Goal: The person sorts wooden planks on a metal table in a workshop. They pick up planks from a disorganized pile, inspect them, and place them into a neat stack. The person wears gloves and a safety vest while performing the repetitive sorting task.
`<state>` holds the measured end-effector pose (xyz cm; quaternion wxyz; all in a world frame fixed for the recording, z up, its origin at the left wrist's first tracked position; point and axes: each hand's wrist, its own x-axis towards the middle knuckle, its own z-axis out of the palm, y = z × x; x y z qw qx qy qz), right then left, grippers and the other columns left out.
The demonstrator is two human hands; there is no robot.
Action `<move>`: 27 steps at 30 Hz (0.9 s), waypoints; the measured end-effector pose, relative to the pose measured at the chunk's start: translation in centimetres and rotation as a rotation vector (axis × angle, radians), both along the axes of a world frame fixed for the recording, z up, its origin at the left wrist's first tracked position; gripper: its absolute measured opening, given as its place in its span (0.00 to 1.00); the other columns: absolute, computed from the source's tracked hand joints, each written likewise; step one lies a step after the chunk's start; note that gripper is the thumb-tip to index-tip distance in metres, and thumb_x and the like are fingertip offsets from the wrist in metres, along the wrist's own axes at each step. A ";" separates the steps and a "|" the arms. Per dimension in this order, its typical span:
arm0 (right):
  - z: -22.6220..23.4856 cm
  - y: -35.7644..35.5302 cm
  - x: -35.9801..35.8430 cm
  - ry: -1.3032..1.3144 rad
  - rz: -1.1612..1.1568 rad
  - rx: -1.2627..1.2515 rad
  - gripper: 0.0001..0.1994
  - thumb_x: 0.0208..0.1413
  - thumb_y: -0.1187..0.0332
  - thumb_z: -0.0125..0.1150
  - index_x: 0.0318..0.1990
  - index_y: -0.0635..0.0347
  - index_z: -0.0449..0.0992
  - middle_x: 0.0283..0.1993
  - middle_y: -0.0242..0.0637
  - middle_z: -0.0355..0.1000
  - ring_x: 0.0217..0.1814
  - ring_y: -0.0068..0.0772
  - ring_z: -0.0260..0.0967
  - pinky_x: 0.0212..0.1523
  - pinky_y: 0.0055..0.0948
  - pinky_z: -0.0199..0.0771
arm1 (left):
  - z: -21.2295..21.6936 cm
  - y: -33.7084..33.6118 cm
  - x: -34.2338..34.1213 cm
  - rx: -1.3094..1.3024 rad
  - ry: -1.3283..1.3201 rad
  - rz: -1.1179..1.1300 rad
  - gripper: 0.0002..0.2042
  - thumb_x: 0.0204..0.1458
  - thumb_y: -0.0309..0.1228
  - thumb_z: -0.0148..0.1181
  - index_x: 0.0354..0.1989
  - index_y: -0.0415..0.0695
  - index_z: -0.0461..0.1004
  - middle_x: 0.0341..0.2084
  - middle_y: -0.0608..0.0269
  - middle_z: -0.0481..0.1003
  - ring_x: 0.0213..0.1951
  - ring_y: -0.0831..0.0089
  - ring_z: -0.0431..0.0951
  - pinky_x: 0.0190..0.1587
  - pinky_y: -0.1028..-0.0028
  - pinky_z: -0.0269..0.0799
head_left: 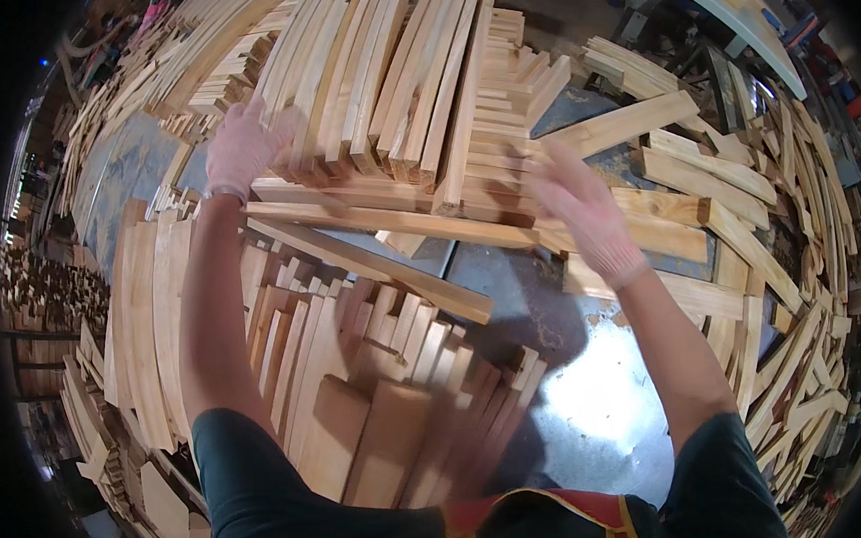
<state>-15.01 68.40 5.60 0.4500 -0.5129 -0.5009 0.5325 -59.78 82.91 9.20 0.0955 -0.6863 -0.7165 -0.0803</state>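
A row of pale wooden boards (365,81) stands on edge, side by side, across the upper middle of the head view. At the left end of this row is my left hand (246,147) in a light glove, fingers stretched towards the boards; I cannot tell whether they touch. My right hand (579,206), gloved too and smeared by motion, is right of the row, beside crosswise stacked boards (498,156). Its fingers look apart, with nothing seen in them. A long strip of wood (398,219) lies crosswise in front of the row.
Nearer me, shorter wood pieces (309,375) are packed together at lower middle. A loose plank (381,267) lies slanted beside them. Jumbled boards (792,375) cover the right side. Bare grey metal tabletop (511,294) shows between the piles, with a bright glare patch.
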 end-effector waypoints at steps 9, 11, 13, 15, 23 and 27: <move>-7.0 -26.5 30.7 -1.560 -0.492 -0.218 0.38 0.59 0.56 0.68 0.74 0.60 0.64 0.71 0.51 0.67 0.73 0.58 0.63 0.72 0.49 0.67 | 0.6 -10.7 13.3 -0.052 0.067 -0.171 0.23 0.59 0.31 0.58 0.64 0.48 0.75 0.45 0.50 0.81 0.48 0.54 0.83 0.52 0.55 0.79; -9.8 -32.8 34.4 -1.560 -0.403 -0.416 0.36 0.60 0.53 0.64 0.75 0.53 0.63 0.73 0.47 0.65 0.76 0.58 0.58 0.73 0.51 0.65 | 0.9 -10.0 15.6 -0.225 -0.065 -0.045 0.25 0.61 0.33 0.57 0.69 0.50 0.70 0.50 0.47 0.81 0.54 0.52 0.82 0.56 0.53 0.77; -13.6 -37.3 36.4 -1.729 -0.291 -0.370 0.32 0.63 0.53 0.61 0.73 0.50 0.66 0.75 0.43 0.63 0.80 0.59 0.53 0.76 0.55 0.60 | 1.5 -9.7 17.4 -0.354 -0.113 0.065 0.29 0.62 0.35 0.57 0.74 0.53 0.65 0.54 0.45 0.81 0.58 0.50 0.81 0.59 0.52 0.76; -14.6 -38.6 36.0 -1.737 -0.317 -0.403 0.31 0.65 0.50 0.58 0.73 0.50 0.67 0.78 0.42 0.59 0.83 0.59 0.47 0.79 0.56 0.52 | 0.9 -9.0 17.8 -0.353 -0.106 0.080 0.34 0.62 0.35 0.57 0.79 0.59 0.58 0.54 0.47 0.81 0.58 0.49 0.80 0.61 0.53 0.75; -13.6 -37.6 32.8 -1.757 -0.444 -0.455 0.31 0.71 0.48 0.46 0.76 0.50 0.65 0.81 0.42 0.56 0.86 0.56 0.42 0.84 0.55 0.37 | -2.1 -8.9 16.3 -0.078 -0.482 0.135 0.23 0.64 0.39 0.55 0.69 0.62 0.73 0.54 0.48 0.81 0.56 0.49 0.81 0.60 0.55 0.76; -15.0 -37.9 33.1 -1.781 -0.502 -0.429 0.31 0.71 0.46 0.43 0.76 0.49 0.65 0.81 0.43 0.57 0.86 0.55 0.42 0.84 0.54 0.36 | -4.4 -8.3 16.6 0.102 -0.685 0.200 0.22 0.61 0.40 0.59 0.64 0.55 0.79 0.54 0.47 0.82 0.56 0.50 0.81 0.60 0.58 0.75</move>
